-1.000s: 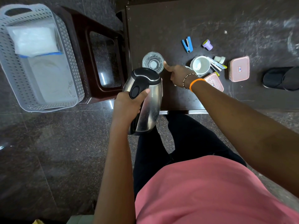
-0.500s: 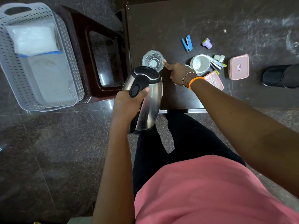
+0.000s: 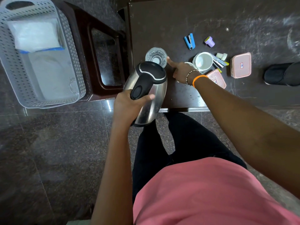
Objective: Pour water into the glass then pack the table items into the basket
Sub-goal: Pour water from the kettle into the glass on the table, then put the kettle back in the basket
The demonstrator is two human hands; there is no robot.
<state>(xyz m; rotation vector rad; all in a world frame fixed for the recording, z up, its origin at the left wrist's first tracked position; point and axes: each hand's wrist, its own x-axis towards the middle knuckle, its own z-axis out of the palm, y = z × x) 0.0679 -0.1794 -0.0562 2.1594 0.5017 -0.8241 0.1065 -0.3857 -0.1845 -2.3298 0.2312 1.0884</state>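
Scuffed dark table (image 3: 211, 17), granite floor (image 3: 48, 151)

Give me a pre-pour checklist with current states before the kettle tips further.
1. Left hand grips the steel kettle by its black handle: ok.
2. Kettle's top end is over the near rim of the glass: ok; the spout itself is hidden.
3. Right hand steadies the glass, thumb at its side: ok.
4. Glass stands upright on the table: ok.
5. Water level in the glass: cannot tell.
6. Grey basket within reach on the left: ok.
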